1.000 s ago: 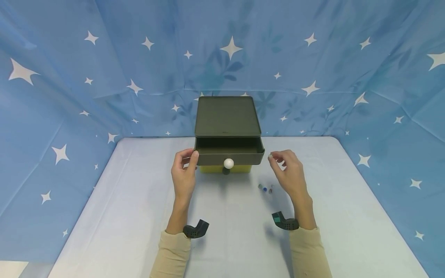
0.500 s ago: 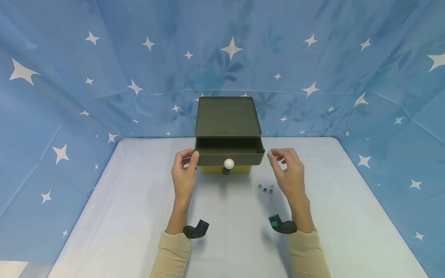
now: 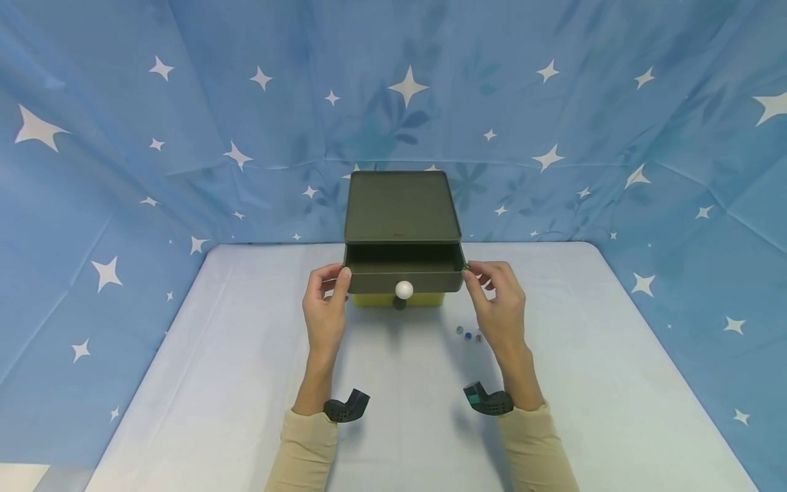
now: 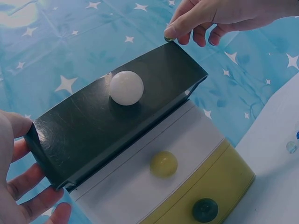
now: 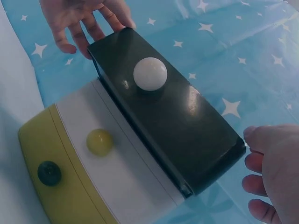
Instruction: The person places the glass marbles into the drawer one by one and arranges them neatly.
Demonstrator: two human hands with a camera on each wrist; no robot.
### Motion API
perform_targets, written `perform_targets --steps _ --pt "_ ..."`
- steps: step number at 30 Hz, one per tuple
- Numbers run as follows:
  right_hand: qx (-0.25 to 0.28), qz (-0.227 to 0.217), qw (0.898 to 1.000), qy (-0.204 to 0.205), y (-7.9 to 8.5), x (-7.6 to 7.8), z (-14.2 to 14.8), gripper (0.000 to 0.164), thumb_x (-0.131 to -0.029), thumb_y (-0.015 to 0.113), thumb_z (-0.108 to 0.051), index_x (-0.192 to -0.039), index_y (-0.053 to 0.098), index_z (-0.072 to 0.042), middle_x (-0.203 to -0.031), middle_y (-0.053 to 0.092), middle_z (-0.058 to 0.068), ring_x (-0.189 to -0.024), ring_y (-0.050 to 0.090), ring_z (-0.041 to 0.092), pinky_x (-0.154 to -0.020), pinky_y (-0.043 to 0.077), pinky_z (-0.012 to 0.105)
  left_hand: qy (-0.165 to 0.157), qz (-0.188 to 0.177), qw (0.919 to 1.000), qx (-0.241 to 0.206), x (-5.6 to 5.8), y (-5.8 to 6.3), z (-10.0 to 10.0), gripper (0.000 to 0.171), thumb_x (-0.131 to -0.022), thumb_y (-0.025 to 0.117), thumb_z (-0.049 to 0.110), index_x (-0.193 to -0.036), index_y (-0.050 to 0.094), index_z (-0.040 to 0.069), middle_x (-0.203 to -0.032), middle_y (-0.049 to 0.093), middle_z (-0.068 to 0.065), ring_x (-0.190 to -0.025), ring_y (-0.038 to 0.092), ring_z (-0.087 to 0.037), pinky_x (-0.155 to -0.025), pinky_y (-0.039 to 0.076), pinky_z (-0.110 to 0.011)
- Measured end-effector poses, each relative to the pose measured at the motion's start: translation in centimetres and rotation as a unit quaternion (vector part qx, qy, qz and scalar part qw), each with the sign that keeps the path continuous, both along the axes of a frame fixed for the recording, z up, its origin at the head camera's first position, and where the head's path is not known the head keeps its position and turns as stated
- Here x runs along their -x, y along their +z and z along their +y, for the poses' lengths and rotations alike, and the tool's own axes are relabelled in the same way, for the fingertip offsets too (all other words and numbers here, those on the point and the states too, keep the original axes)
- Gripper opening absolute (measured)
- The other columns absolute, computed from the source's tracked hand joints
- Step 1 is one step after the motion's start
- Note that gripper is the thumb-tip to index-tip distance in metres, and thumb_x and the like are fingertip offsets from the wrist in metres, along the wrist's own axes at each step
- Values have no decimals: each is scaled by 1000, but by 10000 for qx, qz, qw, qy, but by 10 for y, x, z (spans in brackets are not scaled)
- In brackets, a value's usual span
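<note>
A small cabinet with a dark green top (image 3: 402, 205) has its dark green upper drawer (image 3: 374, 283) pulled out, a white ball knob (image 3: 404, 290) on its front. My left hand (image 3: 326, 311) holds the drawer's left front corner, thumb at the upper edge and fingers along the side. At the right front corner, my right hand (image 3: 501, 307) pinches a small greenish glass marble (image 4: 168, 39) between thumb and index finger, right at the drawer's rim. The other right fingers curl loosely behind. The drawer's inside is dark, and its floor shows only partly in the head view.
Below the drawer are a white drawer (image 4: 135, 179) with a yellow knob (image 4: 164, 164) and a yellow drawer (image 4: 233, 175) with a dark green knob (image 4: 205, 210). Several marbles (image 3: 468, 336) lie on the white table (image 3: 203, 383), right of centre. A starry blue cloth (image 3: 246, 191) surrounds it.
My right hand has moved left with the marble, from beside the drawer to its right front corner. My left hand stays at the left corner, and the drawer remains out.
</note>
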State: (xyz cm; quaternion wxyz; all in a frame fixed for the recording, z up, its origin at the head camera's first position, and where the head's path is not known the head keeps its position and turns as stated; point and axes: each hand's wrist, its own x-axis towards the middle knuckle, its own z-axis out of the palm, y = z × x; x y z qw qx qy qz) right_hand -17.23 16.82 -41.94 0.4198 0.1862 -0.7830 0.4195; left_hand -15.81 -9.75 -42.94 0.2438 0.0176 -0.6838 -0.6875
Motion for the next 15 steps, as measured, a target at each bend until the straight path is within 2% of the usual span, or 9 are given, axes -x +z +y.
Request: perform_targets --steps 3,6,12,15 --pt "115 19 9999 8 -1 2 -2 18 -88 74 0 -105 71 4 -94 67 17 -77 58 25 -68 46 21 16 64 10000 43 0 -1 0 28 -98 66 22 -119 64 4 -111 62 -1 -95 59 -14 -72 52 -19" --pt "208 30 9998 -4 -2 3 -4 17 -88 73 0 -105 72 4 -94 67 17 -76 57 23 -67 45 18 12 110 9999 46 0 -2 0 28 -97 67 25 -117 64 5 -110 63 0 -94 60 -15 -72 52 -20" --pt "254 -43 9997 -43 -2 4 -5 16 -89 73 -2 -105 73 3 -93 67 15 -76 56 20 -64 46 21 19 124 9999 58 0 -3 0 30 -98 66 26 -118 64 5 -110 63 2 -99 59 -31 -72 52 -19" --pt "223 -97 9997 -56 -3 4 -5 17 -89 74 -3 -105 73 3 -94 67 15 -76 56 19 -66 45 17 18 113 9999 54 0 -2 0 29 -98 66 26 -117 63 5 -109 63 4 -100 59 -33 -72 52 -19"
